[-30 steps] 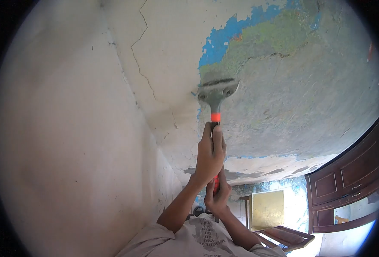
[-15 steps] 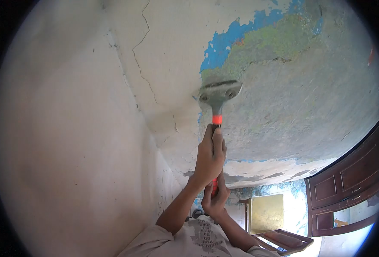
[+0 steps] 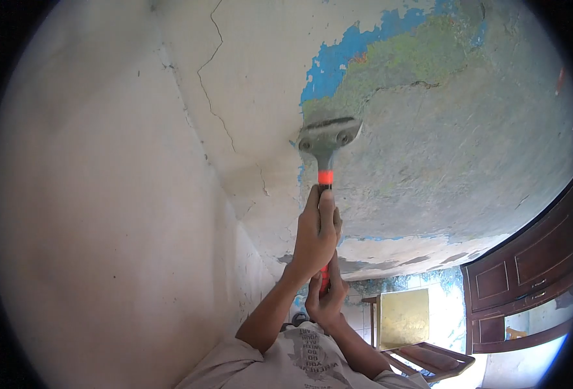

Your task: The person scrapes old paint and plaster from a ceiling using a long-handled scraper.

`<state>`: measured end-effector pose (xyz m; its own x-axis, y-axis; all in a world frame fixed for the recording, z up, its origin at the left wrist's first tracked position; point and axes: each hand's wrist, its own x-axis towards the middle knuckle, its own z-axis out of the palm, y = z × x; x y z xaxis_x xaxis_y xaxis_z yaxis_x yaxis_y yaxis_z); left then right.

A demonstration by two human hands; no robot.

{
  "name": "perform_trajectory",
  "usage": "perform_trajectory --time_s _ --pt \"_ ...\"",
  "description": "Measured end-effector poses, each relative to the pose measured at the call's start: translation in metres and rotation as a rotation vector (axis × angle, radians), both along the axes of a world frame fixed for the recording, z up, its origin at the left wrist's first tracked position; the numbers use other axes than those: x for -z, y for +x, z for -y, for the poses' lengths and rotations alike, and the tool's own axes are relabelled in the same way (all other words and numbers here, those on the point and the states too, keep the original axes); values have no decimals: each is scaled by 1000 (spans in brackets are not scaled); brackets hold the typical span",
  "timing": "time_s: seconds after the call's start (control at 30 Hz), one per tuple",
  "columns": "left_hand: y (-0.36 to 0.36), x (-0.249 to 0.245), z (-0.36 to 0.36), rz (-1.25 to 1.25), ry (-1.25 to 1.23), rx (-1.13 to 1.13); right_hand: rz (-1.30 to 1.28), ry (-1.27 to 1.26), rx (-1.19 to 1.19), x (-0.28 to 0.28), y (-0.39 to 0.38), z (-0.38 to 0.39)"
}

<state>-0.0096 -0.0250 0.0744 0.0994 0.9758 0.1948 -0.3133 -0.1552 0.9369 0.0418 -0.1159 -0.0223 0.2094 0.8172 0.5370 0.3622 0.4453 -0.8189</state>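
- Peeling paint covers the wall (image 3: 442, 149) ahead, worn down to grey and green patches, with a strip of blue paint (image 3: 338, 58) along the upper edge of the bare area.
- To the left, a plain white wall (image 3: 92, 214) meets the peeling one at a corner, and a thin crack (image 3: 208, 84) runs down the pale plaster near that corner.
- A scraper (image 3: 328, 137) with a wide grey metal head is held upright. Its blade edge is pressed against the peeling wall just below the blue paint.
- An orange band sits on the scraper's neck, between the head and the grip.
- The left hand (image 3: 317, 236) is clenched round the upper part of the handle, just under the orange band, with the thumb lying up along the handle.
- The right hand (image 3: 326, 299) is clenched round the lower end of the same handle, directly below the left hand. A bit of red handle shows between the fingers.
- Both forearms rise from a pale printed shirt (image 3: 306, 363) at the bottom edge.
- A dark wooden cabinet (image 3: 526, 272) with panelled doors stands at the lower right.
- A chair (image 3: 403, 318) with a yellowish panel stands near the cabinet, well apart from the scraper.
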Motion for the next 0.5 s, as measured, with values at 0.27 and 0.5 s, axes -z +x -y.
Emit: perform_trajectory --time_s 0.27,0.5 --pt "1 -8 2 -2 -4 -1 10 -13 -1 -10 3 3" --pt "5 -16 -1 13 -7 -7 20 18 23 -15 4 1"
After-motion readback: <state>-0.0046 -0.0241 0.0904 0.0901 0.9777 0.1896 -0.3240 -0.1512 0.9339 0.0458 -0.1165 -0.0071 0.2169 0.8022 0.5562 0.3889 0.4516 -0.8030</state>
